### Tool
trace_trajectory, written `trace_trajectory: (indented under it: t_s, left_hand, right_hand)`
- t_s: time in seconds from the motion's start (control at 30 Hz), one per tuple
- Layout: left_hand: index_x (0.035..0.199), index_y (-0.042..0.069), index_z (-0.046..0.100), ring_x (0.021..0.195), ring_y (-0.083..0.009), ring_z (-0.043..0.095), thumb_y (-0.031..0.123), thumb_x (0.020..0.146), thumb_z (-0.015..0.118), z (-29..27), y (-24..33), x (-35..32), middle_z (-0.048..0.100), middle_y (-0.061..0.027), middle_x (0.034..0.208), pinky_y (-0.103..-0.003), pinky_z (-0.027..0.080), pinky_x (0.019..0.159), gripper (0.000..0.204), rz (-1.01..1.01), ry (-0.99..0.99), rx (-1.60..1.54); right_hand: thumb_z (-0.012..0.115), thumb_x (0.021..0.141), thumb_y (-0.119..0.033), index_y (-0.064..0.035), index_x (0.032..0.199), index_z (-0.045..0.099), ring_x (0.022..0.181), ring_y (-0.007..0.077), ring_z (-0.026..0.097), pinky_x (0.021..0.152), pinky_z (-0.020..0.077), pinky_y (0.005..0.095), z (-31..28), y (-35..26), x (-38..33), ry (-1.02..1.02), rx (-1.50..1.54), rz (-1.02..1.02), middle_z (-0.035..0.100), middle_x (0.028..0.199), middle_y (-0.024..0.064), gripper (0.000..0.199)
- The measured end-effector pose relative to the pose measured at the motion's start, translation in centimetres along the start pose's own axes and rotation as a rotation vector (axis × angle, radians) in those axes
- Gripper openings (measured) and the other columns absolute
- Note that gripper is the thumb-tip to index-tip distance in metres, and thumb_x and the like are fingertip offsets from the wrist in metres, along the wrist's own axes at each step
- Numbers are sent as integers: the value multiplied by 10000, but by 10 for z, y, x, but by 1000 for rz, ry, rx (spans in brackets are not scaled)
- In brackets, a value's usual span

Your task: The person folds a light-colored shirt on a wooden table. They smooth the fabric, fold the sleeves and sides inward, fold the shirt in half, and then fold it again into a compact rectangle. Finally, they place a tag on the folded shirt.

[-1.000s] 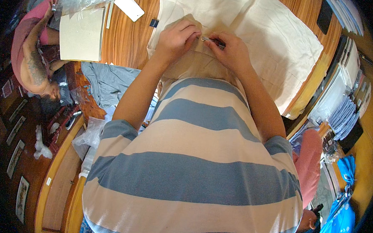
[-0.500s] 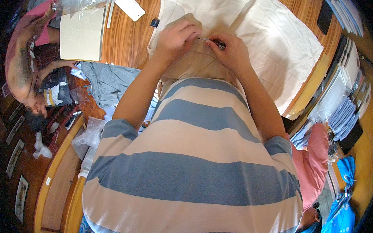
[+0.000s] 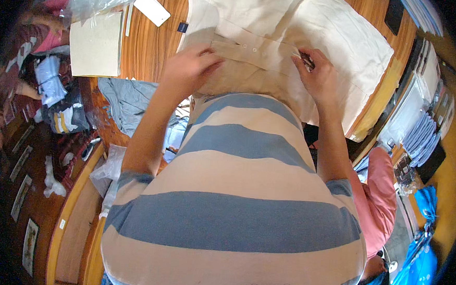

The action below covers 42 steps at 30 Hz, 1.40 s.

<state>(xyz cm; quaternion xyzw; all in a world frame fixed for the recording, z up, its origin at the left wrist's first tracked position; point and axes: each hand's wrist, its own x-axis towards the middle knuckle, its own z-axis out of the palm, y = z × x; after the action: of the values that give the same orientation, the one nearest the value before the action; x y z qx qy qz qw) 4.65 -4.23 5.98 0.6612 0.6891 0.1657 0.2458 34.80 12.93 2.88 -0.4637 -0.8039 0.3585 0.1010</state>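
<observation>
Garment: cream cloth, spread at twelve o'clock from the person on a wooden table, its near part reaching the striped shirt.
Buttons: a pair of small pale buttons on the band, between the hands.
Left hand: this hand, at eleven o'clock, is blurred; fingers loosely curled, narrow gap at the tips, nothing visible in it.
Right hand: this one, towards one o'clock, pinches a small dark item; I can't tell what it is.
Band handling: I'd press the cloth flat with the left fingertips close by the buttons, and tilt the dark item away from cloth and stitching.
Beside the cloth: a white card at eleven o'clock from the left hand.
</observation>
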Motion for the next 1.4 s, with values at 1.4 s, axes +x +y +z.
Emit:
trace_trajectory:
  t_s: [1.4]
  left_hand:
    - [902,159,722,923,-228,655,209,837,756,98,-7,89,665,11,962,-386,542,850,89,468,316,-4]
  right_hand:
    - [779,932,-331,-87,1116,746,877,291,756,740,604,407,12,-18,-10,-22,-75,-52,750,1020,76,307]
